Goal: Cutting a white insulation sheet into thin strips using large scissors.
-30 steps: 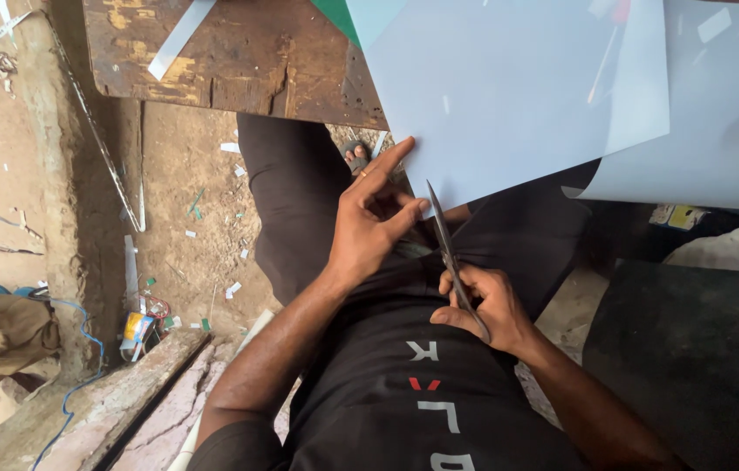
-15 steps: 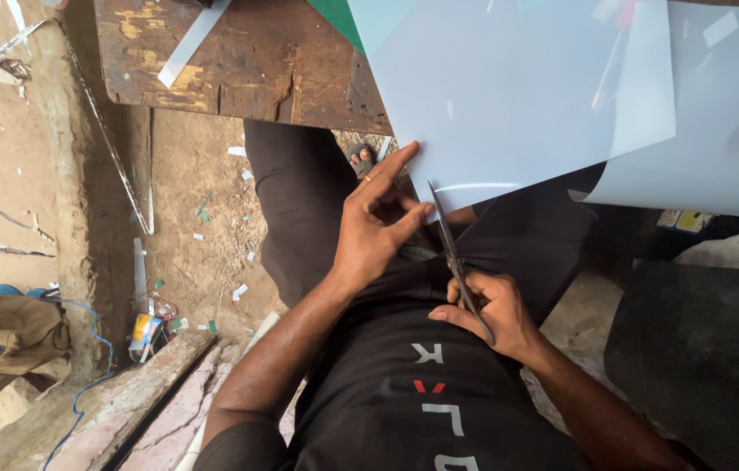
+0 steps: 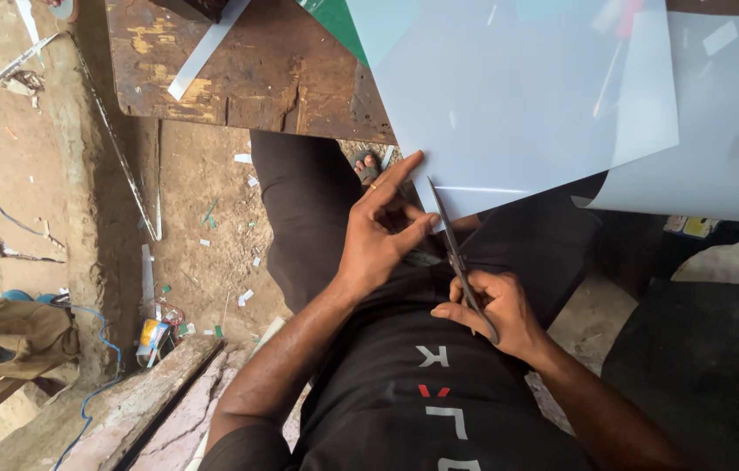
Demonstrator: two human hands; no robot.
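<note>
over the lap, at the near edge of the wooden table [image 3: 247, 78], the pale blue sheet [image 3: 518, 96] hangs off toward the person. left hand [image 3: 380, 235] pinches its lower corner, index finger stretched along the edge. right hand [image 3: 492, 314] is clenched round the handles of the scissors [image 3: 457, 257], blades at the sheet's bottom edge. looks to me like the cut's barely begun: only a short way in at that corner, nearly all the sheet still whole. a second sheet [image 3: 727, 131] lies underneath, to the right.
</note>
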